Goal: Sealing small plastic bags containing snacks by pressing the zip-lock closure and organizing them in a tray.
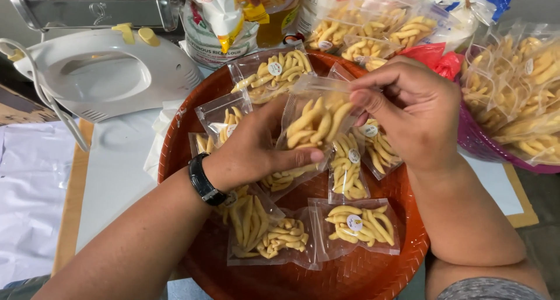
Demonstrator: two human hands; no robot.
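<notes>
A small clear plastic bag of yellow finger-shaped snacks point(315, 122) is held up over a round red-brown woven tray point(361, 274). My left hand point(251, 151), with a black wristwatch, grips the bag's lower part with the thumb across its front. My right hand point(408, 110) pinches the bag's open top edge. Several filled bags with round white stickers lie on the tray below, one of them point(356, 224) at the front.
A white hand mixer point(108, 72) lies at the upper left. Bags of flour point(221, 20) stand behind the tray. A purple basket point(490, 145) heaped with more snack bags point(519, 84) sits at the right. White paper point(29, 189) covers the left of the table.
</notes>
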